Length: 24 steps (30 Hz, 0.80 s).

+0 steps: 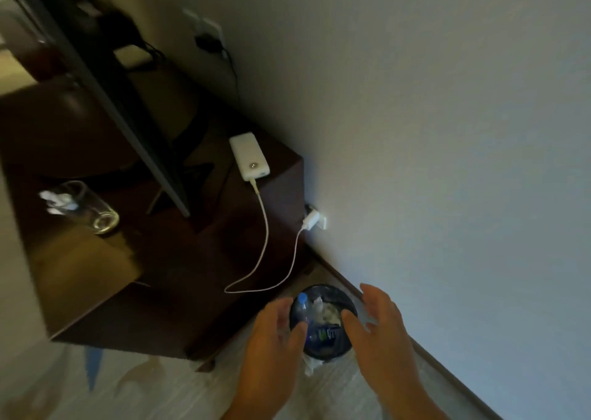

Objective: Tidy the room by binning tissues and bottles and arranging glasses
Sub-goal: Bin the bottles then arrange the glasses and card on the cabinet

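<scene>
Dim light blurs much of this corner, where a dark wooden cabinet [179,269] meets the pale wall [431,131]. Your left hand [271,333] and right hand [377,323] hover over the round black bin [347,339] on the floor, fingers spread, gripping nothing. Inside lie a blue-capped bottle [302,311] and crumpled tissues [327,311], partly hidden by your fingers. On the cabinet, a glass [84,208] holds something white you can't make out.
</scene>
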Each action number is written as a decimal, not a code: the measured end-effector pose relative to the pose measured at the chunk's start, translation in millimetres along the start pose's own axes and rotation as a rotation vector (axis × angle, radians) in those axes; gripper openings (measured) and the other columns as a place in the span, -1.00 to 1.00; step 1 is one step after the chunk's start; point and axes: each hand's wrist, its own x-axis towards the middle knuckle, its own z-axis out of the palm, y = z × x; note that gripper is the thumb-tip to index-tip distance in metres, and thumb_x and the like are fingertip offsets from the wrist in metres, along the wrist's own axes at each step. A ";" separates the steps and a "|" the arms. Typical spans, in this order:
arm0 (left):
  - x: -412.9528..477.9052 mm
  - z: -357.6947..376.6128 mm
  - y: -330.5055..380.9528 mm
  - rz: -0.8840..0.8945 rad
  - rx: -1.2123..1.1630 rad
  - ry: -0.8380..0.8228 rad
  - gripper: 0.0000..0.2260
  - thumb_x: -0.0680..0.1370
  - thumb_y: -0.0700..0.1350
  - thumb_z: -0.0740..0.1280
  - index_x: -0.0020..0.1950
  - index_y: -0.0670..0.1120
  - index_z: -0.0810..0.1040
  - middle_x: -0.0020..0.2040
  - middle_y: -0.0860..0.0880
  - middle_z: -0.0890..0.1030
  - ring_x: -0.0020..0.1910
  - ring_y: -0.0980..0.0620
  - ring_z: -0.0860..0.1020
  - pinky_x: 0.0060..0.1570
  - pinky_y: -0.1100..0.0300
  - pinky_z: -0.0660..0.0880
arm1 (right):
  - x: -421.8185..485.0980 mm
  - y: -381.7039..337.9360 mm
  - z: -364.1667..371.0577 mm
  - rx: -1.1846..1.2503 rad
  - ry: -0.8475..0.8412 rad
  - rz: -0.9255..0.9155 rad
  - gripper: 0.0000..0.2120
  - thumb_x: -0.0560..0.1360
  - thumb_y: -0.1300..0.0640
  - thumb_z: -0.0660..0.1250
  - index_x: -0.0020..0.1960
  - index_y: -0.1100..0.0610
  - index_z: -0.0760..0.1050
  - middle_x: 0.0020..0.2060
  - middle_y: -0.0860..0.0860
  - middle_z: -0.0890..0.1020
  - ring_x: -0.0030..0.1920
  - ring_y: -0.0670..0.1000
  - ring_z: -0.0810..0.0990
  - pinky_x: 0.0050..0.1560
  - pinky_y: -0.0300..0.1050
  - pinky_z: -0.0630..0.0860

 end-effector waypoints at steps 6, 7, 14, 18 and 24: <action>-47.7 -16.3 70.2 0.139 -0.040 0.084 -0.64 0.55 -0.13 0.34 0.32 0.08 0.40 0.22 0.13 0.47 0.22 0.15 0.47 0.12 0.26 0.47 | -18.9 -74.6 -39.0 0.046 0.044 -0.192 -0.55 0.51 0.01 0.35 0.35 -0.06 0.33 0.22 -0.08 0.45 0.14 -0.10 0.47 0.05 -0.24 0.43; -51.8 -18.3 78.1 0.167 -0.032 0.102 -0.65 0.54 -0.11 0.34 0.30 0.10 0.41 0.20 0.14 0.47 0.19 0.16 0.47 0.14 0.22 0.48 | -19.8 -84.9 -43.7 0.046 0.049 -0.219 -0.56 0.51 0.00 0.34 0.36 -0.05 0.33 0.20 -0.08 0.45 0.08 -0.12 0.47 0.00 -0.28 0.41; -73.0 -36.5 112.6 0.277 -0.036 0.176 -0.71 0.55 -0.04 0.33 0.23 0.20 0.40 0.17 0.19 0.47 0.15 0.22 0.47 0.08 0.23 0.50 | -32.2 -137.6 -60.1 0.080 0.060 -0.344 -0.55 0.51 -0.01 0.34 0.36 -0.04 0.32 0.32 -0.03 0.45 0.08 -0.15 0.41 -0.23 -0.45 0.30; -81.7 -49.8 123.7 0.328 -0.028 0.178 -0.69 0.55 -0.06 0.33 0.27 0.14 0.40 0.18 0.16 0.48 0.15 0.17 0.48 0.00 0.34 0.45 | -44.2 -154.2 -61.9 0.093 0.080 -0.378 -0.55 0.51 -0.01 0.34 0.36 -0.03 0.33 0.35 -0.01 0.44 0.12 -0.13 0.41 -0.15 -0.45 0.30; -94.8 -90.3 131.4 0.436 -0.089 0.152 -0.71 0.55 -0.05 0.33 0.23 0.18 0.39 0.15 0.19 0.49 0.17 0.18 0.48 0.02 0.35 0.46 | -79.1 -190.3 -47.5 0.132 0.129 -0.449 -0.60 0.50 -0.01 0.35 0.30 -0.08 0.35 0.31 -0.06 0.46 0.15 -0.10 0.44 0.05 -0.23 0.43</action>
